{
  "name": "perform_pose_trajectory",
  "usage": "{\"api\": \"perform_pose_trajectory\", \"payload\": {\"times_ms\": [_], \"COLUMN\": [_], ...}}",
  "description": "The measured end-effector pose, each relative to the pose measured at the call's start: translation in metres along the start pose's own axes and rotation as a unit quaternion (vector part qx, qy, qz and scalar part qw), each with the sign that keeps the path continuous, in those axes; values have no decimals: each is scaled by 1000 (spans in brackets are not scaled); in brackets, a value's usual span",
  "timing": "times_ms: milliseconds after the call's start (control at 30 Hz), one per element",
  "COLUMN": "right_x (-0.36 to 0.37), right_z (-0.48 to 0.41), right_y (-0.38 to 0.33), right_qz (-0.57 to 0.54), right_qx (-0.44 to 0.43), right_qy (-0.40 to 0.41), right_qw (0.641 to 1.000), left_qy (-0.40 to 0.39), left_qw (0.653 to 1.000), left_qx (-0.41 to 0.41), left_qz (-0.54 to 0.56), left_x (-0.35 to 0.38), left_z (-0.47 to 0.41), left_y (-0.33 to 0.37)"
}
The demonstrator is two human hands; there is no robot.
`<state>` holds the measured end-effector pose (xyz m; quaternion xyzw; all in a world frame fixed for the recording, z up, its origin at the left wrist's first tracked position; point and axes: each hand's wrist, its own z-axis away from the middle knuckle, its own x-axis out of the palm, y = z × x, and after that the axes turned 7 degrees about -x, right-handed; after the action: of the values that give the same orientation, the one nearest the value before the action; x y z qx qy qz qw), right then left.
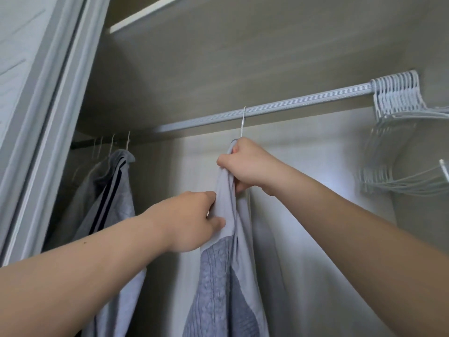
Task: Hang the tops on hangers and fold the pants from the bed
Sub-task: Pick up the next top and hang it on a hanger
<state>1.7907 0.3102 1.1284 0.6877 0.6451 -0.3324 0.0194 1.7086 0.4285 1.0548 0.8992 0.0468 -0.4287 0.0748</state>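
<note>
- A light grey top with a knitted panel hangs in a wardrobe, long axis straight down from a hanger hook on the closet rod.
- The right grip is closed around the bunched collar just under the hook, nearest the hanger.
- The left grip pinches fabric lower and to the left, probably to settle a shoulder.
- A striped top hangs further left; spare hangers bunch at right.

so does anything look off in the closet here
Only the grey top: it hangs bunched under its hanger hook, gripped by the right hand and left hand, not spread out yet.
</note>
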Motion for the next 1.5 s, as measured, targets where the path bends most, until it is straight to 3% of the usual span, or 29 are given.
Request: {"api": "perform_pose_trajectory", "payload": {"times_ms": [133, 333, 533, 967, 1200, 1300, 1400, 1500], "right_x": [22, 70, 130, 249, 265, 262, 253, 236], "right_z": [-13, -46, -84, -158, -148, -122, -88, -44], "right_y": [0, 10, 16, 27, 37, 44, 47, 41], "right_qz": [-39, -66, -98, -134, -185, -176, -134, -53], "right_qx": [-25, -61, -57, -56, -86, -111, -167, -231], "right_qy": [0, 13, -6, -57, -73, -89, -64, -46], "right_qw": [999, 996, 994, 988, 976, 974, 975, 970], "left_qy": [13, -30, 22, -78, -88, -68, -6, 47], "left_qw": [1000, 991, 978, 956, 952, 952, 950, 943], "left_qx": [-4, -89, -154, -255, -274, -255, -151, -71], "left_qz": [-7, -97, -139, -121, -104, -155, -275, -321], "left_x": [-3, 3, 27, 49, 54, 49, 46, 39], "left_z": [12, 26, 20, 11, 17, 29, 48, 84], "left_y": [-5, -30, -71, -153, -168, -164, -150, -140]}}
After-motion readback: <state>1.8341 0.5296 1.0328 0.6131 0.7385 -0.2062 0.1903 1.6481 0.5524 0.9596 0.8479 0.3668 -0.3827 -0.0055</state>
